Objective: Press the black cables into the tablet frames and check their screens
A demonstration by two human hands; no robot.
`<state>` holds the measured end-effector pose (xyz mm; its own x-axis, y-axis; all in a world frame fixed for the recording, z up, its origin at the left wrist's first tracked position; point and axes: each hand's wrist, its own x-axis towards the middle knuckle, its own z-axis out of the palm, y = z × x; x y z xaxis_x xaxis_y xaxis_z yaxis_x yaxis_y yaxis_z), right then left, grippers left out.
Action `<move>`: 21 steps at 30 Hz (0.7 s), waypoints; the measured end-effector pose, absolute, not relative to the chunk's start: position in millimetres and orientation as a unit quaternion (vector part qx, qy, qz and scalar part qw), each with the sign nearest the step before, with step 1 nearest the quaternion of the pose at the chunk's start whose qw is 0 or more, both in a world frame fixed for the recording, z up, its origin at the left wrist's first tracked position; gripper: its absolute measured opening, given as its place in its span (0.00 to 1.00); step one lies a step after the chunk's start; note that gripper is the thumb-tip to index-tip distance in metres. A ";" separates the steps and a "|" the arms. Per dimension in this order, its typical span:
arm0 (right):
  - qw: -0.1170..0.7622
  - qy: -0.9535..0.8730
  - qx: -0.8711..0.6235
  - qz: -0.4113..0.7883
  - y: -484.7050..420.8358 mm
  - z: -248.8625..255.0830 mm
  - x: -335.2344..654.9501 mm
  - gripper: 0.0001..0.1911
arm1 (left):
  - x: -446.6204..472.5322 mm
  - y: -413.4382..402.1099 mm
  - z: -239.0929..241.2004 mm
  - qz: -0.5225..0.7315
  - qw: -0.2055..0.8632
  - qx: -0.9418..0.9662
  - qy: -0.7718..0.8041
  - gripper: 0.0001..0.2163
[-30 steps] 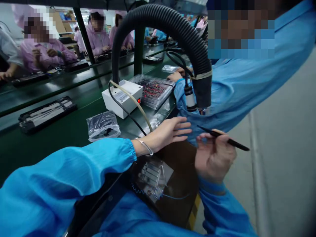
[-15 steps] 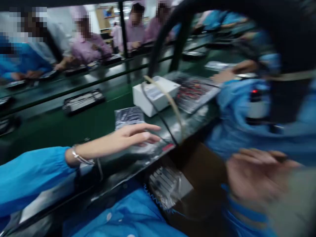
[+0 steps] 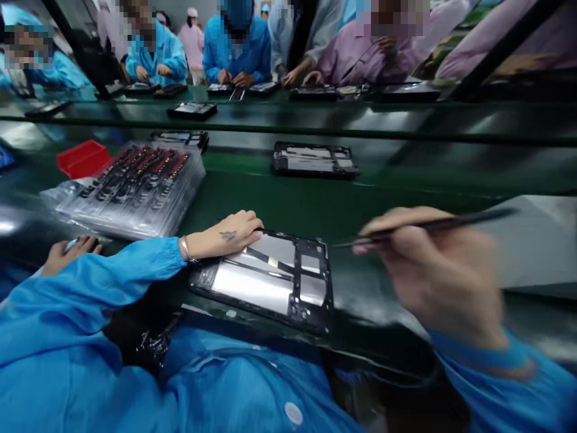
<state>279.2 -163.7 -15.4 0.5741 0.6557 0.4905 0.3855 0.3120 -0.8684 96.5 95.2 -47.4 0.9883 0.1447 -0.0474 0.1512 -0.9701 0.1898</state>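
An opened tablet (image 3: 255,279) with silver battery panels and a black frame lies on the bench edge in front of me. My left hand (image 3: 238,231) grips its far left edge, fingers curled over the rim. My right hand (image 3: 437,270), smeared by motion, is to the right of the tablet. It holds slim black tweezers (image 3: 433,224), whose thin tip points left, close to the tablet's far right corner. Whether the tip touches the tablet I cannot tell.
A clear plastic tray stack (image 3: 148,222) of small circuit parts stands left, beside a red bin (image 3: 83,159). Another person's hand (image 3: 74,252) rests near it. More tablets (image 3: 315,159) lie on the green conveyor line (image 3: 243,192). A white box (image 3: 541,246) stands right. Co-workers sit opposite.
The view has swung left. My left hand, before over the bench with fingers stretched, is now on the tablet. Tweezers now show in my right hand, which was blurred low at the right.
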 end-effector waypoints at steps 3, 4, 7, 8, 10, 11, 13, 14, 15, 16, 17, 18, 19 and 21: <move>0.655 -0.449 -0.572 0.202 -106.5 -20.0 265.4 0.12 | 91.4 83.3 -48.4 -0.028 0.099 0.993 0.050 0.16; 0.639 -0.446 -0.590 0.211 -94.6 -26.4 263.5 0.13 | 88.7 79.6 -47.8 -0.033 0.099 0.993 0.048 0.16; 0.588 -0.451 -0.639 0.204 -80.7 -48.1 262.4 0.14 | 80.0 71.5 -45.8 -0.046 0.109 0.992 0.051 0.16; 0.574 -0.456 -0.651 0.198 -80.8 -53.6 262.2 0.14 | 77.3 70.0 -45.0 -0.049 0.116 0.991 0.051 0.16; 0.549 -0.467 -0.667 0.192 -83.3 -60.6 260.6 0.14 | 72.5 68.0 -42.7 -0.049 0.121 0.990 0.049 0.17; 0.540 -0.473 -0.669 0.192 -84.3 -62.3 259.0 0.14 | 70.5 67.1 -41.1 -0.048 0.116 0.991 0.048 0.17; 0.524 -0.491 -0.668 0.197 -84.1 -63.2 254.8 0.14 | 67.3 64.7 -36.8 -0.047 0.095 0.993 0.044 0.17; 0.516 -0.501 -0.667 0.196 -83.0 -63.0 252.6 0.14 | 66.0 63.3 -34.3 -0.049 0.083 0.995 0.042 0.17; 0.508 -0.512 -0.666 0.192 -81.7 -62.6 250.4 0.14 | 65.0 61.7 -31.8 -0.053 0.073 0.995 0.039 0.17; 0.500 -0.522 -0.666 0.186 -80.2 -62.1 248.5 0.14 | 64.3 60.3 -29.5 -0.058 0.067 0.995 0.037 0.17; 0.493 -0.530 -0.666 0.179 -78.9 -61.7 246.9 0.14 | 63.7 59.2 -27.6 -0.064 0.066 0.995 0.038 0.17; 0.488 -0.537 -0.667 0.173 -77.9 -61.3 245.6 0.15 | 63.3 58.4 -26.4 -0.070 0.070 0.994 0.041 0.16; 0.484 -0.541 -0.667 0.169 -77.3 -60.9 244.7 0.15 | 63.0 58.0 -25.8 -0.073 0.077 0.993 0.044 0.16; 0.478 -0.549 -0.667 0.158 -76.8 -60.1 243.7 0.16 | 62.8 58.3 -26.6 -0.076 0.089 0.992 0.050 0.16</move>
<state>243.7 -76.8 -60.1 0.3463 0.8838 0.3146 0.5822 0.0605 -0.8108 62.8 58.3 -26.6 0.9836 0.0847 -0.1590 0.1117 -0.9792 0.1695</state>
